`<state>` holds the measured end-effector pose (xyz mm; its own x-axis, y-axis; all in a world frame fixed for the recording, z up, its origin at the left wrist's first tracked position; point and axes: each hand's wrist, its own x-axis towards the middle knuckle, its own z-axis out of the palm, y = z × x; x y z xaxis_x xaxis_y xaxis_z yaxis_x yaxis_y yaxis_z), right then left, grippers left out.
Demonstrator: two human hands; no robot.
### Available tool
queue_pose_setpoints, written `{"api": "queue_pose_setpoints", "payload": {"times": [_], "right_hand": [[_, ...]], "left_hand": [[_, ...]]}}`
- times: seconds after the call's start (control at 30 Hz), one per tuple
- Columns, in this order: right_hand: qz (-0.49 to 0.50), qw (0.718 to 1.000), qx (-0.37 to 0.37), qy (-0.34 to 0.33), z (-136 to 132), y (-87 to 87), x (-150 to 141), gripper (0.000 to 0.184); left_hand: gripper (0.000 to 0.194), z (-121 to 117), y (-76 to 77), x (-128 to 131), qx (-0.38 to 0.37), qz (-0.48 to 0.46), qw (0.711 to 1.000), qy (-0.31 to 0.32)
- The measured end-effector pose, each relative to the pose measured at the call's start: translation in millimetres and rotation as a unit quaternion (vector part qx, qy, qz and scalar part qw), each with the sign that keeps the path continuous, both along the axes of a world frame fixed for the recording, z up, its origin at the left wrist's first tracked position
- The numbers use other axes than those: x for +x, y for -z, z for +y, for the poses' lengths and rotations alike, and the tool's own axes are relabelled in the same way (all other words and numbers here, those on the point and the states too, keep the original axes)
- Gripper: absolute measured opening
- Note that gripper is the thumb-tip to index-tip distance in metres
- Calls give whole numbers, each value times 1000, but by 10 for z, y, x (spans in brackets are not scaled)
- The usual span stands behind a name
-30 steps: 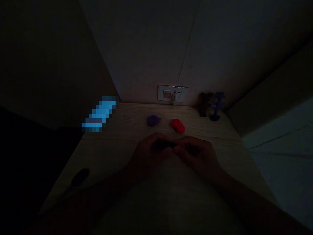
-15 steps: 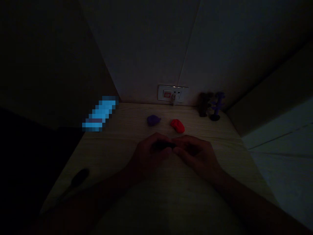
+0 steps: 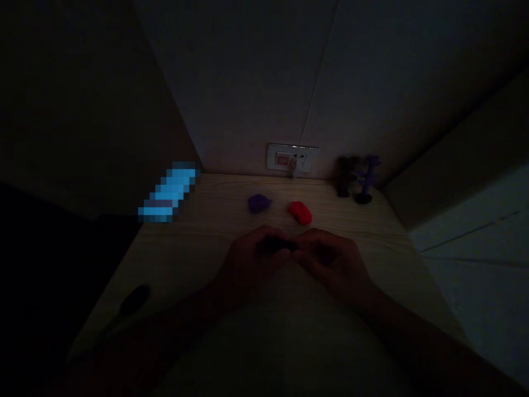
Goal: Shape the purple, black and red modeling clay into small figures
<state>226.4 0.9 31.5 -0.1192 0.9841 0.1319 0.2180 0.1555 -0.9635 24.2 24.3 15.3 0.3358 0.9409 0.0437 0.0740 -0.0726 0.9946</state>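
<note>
My left hand [image 3: 248,267] and my right hand [image 3: 336,264] meet over the table, thumbs and fingertips pinched together. Between them is a small dark lump [image 3: 278,245], mostly hidden by the fingers; in this dim light its exact kind does not show. Just beyond the hands lie a purple lump [image 3: 259,203] and a red lump [image 3: 300,212], both soft-looking like modelling clay. The two lumps rest apart on the wood.
The wooden table [image 3: 177,253] meets a wall with a socket plate [image 3: 292,158]. A dark brown figure [image 3: 344,176] and a purple branched figure [image 3: 366,176] stand at back right. Near my left forearm lies a dark spoon-shaped object [image 3: 135,299]. A blurred bright blue screen [image 3: 171,190] glows at left.
My right fingers have shifted very slightly against the dark lump. Everything on the table stays where it was.
</note>
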Motion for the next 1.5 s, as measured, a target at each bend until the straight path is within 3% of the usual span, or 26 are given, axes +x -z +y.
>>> {"api": "queue_pose_setpoints", "payload": {"times": [0.2,0.47,0.7,1.07,1.23,1.5], "right_hand": [[18,1000,-13,-7,-9,7,-5,12],[-29,994,105,-26,8,9,22,10],[-6,1000,-20,-17,3,-3,-15,15],[-36,999,-17,4,-19,13,0,21],[-29,1000,-4,4,-25,10,-8,15],[-23,1000,-13,-10,-32,17,-22,13]], "left_hand": [[20,1,45,-14,3,-9,1000,17],[19,22,-67,29,-72,-71,994,35],[15,16,-21,11,1,-52,998,25],[16,13,-20,23,-15,-27,999,35],[14,-7,-40,30,-27,-12,999,26],[12,-27,-46,28,25,33,999,2]]}}
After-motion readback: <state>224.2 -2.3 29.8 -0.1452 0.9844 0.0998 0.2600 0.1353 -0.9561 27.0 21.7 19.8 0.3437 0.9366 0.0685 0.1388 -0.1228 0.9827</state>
